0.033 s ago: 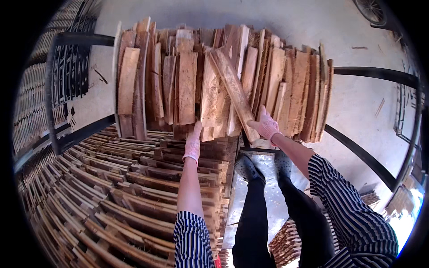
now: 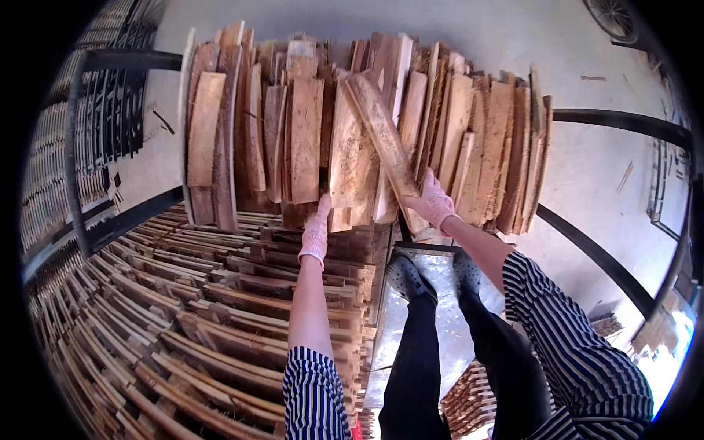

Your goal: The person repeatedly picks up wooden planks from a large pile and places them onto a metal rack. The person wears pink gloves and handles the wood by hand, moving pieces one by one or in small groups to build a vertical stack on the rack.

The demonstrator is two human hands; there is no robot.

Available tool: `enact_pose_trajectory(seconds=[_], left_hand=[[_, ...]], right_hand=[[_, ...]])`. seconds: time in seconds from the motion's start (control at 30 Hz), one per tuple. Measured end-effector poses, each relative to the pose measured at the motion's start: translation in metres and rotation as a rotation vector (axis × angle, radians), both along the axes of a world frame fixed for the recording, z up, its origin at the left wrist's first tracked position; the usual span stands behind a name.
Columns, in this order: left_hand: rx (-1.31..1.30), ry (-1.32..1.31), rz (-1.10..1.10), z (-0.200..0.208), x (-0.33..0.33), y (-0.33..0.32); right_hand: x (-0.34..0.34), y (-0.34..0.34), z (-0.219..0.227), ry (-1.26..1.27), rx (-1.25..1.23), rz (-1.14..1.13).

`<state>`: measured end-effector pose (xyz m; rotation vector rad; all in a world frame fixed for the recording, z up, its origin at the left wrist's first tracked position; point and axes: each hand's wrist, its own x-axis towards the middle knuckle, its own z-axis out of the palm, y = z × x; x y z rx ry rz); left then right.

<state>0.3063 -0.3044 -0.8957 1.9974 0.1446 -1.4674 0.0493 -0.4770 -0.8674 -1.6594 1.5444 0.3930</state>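
Observation:
My left hand (image 2: pixel 315 231), in a pink knit glove, reaches up to the lower end of an upright wooden plank (image 2: pixel 345 165), its outstretched fingertips at the plank's corner. Part of that hand is seen edge-on. A longer plank (image 2: pixel 383 143) lies slanted across the front of the others, lower end toward my feet. Beside that lower end is my gloved right hand (image 2: pixel 436 205). Its thumb rests against the slanted plank and its forefinger points up, spread apart from the thumb. Behind both hands stands a wide row of rough planks (image 2: pixel 304 139), packed side by side.
A dark metal frame (image 2: pixel 620 121) extends on both sides of the planks. Layered stacks of thin wood strips (image 2: pixel 220 323) fill the lower left. My shoes (image 2: pixel 407 277) stand on a metal sheet (image 2: pixel 433 323). A spoked wheel (image 2: pixel 612 18) is at the upper right.

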Motion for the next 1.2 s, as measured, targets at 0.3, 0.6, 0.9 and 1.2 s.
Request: enact_pose_trajectory(seconds=[0.3, 0.6, 0.9, 1.2], left_hand=[[-0.184, -0.018, 0.267, -0.046, -0.014, -0.008], [-0.421, 0.307, 0.229, -0.032, -0.186, -0.039], [-0.400, 0.299, 0.173, -0.009, -0.174, -0.149], [-0.363, 0.732, 0.529, 0.102, -0.183, -0.069]], right_hand=[[-0.004, -0.004, -0.053, -0.231, 0.074, -0.322], [0.040, -0.036, -0.046, -0.300, 0.362, -0.590], [-0.045, -0.085, -0.079, -0.721, 0.629, -0.476], [-0.068, -0.024, 0.106, -0.586, 0.631, -0.455]])
